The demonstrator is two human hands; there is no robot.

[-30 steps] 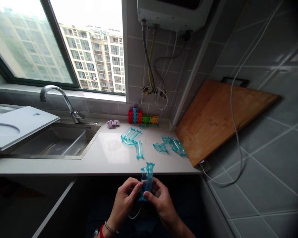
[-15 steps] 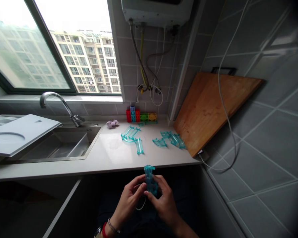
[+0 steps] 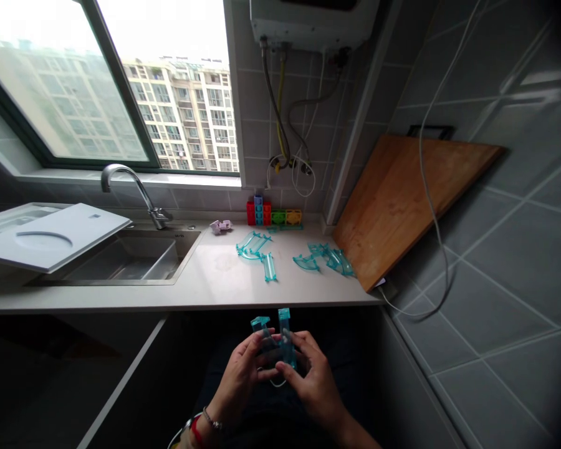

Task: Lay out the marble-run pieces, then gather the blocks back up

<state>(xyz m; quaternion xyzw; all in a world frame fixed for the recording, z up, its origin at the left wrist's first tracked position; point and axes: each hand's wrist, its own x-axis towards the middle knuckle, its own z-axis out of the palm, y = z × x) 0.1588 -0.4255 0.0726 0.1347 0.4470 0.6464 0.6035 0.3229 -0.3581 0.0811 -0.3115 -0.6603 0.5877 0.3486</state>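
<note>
In front of the counter's edge, my left hand is closed on a translucent teal plastic track piece, which leans to the left. My right hand grips another teal track piece, held nearly upright. A gap shows between the tops of the two pieces; their lower parts are partly covered by my fingers. On the counter beyond lie several loose teal track pieces: a straight one, a group on the left, and a group on the right.
Coloured blocks stand against the back wall, near light purple pieces. To the left are a sink with a white panel over it and a faucet. A wooden board leans on the right wall beside a white cable.
The teal pieces, held close together before, are now apart, one in each hand. My left hand has shifted slightly left with its piece. The camera view has turned a little left.
</note>
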